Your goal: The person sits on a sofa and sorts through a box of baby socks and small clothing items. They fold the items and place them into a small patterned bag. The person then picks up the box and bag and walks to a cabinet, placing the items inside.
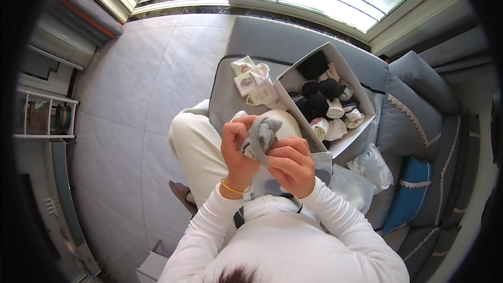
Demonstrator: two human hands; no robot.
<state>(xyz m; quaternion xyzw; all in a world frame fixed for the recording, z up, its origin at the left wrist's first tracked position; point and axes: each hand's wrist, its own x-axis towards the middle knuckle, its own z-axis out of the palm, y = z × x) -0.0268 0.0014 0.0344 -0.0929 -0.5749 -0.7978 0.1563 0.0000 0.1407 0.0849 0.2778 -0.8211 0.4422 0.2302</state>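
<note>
A bunched grey sock [261, 137] is held up above my lap between both hands. My left hand [237, 151] grips its left side, with the thumb hidden behind the cloth. From the right, the fingertips of my right hand [291, 165] pinch the sock's lower edge. Just beyond my hands, a white open box [355, 68] stands tilted in view on the sofa. Rolled socks in black, white and grey fill it, among them a black bundle [312, 65]. Left of the box lie several folded white socks [251, 78] with printed figures.
A clear plastic bag [353, 188] lies by my right forearm, and a filled plastic packet [371, 167] rests beyond it. Grey cushions [410, 110] and a blue cushion [410, 192] line the sofa's right side. Tiled floor [118, 125] stretches to the left, with a white rack [49, 114] at its edge.
</note>
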